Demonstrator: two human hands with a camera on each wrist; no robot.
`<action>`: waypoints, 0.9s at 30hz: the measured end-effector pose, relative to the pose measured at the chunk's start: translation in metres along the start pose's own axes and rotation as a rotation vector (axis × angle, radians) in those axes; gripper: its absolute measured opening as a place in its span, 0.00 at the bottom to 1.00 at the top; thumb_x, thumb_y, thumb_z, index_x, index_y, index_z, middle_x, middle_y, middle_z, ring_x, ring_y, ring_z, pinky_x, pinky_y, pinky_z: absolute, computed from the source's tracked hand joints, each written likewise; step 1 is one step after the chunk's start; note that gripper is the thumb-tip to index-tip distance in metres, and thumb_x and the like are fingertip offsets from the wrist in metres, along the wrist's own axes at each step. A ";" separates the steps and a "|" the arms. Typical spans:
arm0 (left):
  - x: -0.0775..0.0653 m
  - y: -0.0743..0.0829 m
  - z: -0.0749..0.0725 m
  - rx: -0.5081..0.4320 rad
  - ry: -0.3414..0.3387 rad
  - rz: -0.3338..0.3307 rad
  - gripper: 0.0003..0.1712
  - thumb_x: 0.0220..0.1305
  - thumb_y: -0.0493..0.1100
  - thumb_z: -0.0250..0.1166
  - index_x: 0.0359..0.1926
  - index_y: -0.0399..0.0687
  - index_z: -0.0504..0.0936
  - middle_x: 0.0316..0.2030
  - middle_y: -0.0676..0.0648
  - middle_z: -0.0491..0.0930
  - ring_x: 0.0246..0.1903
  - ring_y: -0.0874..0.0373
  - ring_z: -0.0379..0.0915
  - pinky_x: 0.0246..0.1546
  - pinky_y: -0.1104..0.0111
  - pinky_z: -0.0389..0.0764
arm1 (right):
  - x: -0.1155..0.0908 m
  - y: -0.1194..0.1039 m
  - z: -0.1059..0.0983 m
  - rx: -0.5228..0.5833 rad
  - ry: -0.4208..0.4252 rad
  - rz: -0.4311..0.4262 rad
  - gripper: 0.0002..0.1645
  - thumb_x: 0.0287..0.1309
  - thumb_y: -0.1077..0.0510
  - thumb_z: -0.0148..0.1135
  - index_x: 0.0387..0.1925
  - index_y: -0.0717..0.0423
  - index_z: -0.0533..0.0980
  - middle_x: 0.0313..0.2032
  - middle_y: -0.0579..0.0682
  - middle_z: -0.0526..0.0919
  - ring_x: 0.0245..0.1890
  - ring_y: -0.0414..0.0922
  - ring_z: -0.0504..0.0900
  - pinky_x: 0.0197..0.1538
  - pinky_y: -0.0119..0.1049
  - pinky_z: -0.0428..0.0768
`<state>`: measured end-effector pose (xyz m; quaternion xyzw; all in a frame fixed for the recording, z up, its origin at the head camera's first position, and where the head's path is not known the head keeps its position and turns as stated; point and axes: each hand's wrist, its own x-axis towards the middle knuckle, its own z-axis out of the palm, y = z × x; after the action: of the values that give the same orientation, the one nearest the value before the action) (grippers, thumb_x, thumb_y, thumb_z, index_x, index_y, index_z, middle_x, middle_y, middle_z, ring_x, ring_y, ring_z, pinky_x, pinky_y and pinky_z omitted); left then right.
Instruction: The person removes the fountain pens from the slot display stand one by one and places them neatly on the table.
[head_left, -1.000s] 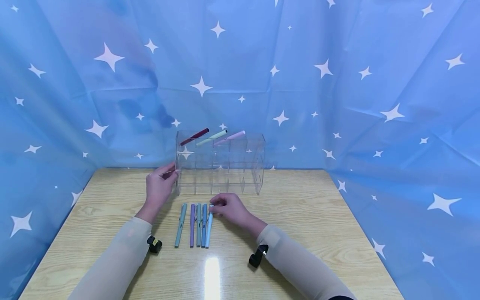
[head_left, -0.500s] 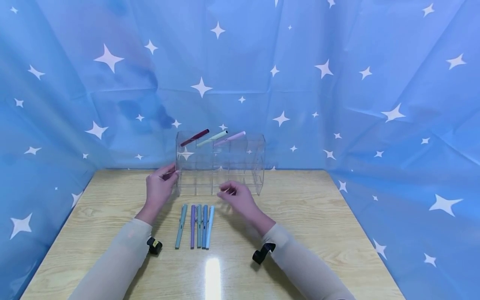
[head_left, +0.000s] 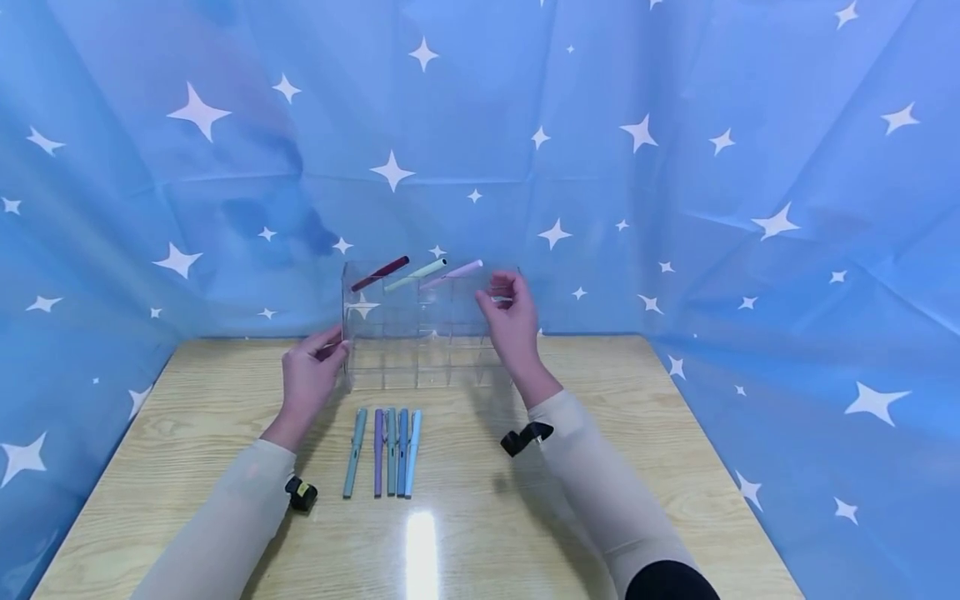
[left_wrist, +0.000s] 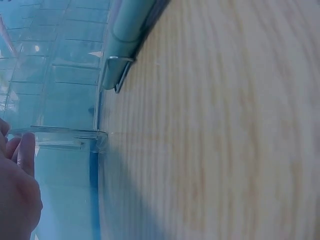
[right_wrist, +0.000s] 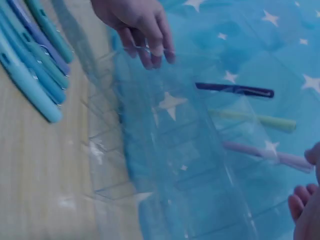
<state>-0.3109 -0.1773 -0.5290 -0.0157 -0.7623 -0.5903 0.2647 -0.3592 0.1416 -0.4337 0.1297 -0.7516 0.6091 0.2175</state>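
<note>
In head view, looks forward and down over table (head_left: 465,500); in both wrist views, looks closer, sharing clear rack (right_wrist: 175,142).

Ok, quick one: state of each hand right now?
Left hand: closed, gripping the side of the clear organizer.
Right hand: open, fingers loosely curled near the organizer's right end, nothing visible in it.

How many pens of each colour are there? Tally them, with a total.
Teal pens: 2
Purple pen: 1
Blue pen: 1
Light blue pen: 1
Dark red pen: 1
Pale green pen: 1
Lilac pen: 1
Total: 8 pens
</note>
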 end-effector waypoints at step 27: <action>0.001 -0.003 0.001 -0.015 0.003 -0.023 0.21 0.70 0.28 0.74 0.62 0.36 0.87 0.53 0.31 0.89 0.44 0.62 0.90 0.47 0.80 0.89 | 0.045 -0.006 0.022 -0.069 0.039 0.089 0.16 0.71 0.61 0.77 0.56 0.61 0.86 0.47 0.53 0.89 0.50 0.48 0.87 0.52 0.39 0.92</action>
<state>-0.3134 -0.1778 -0.5315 -0.0080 -0.7578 -0.5990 0.2588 -0.3997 0.1219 -0.4104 0.0770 -0.7727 0.5944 0.2090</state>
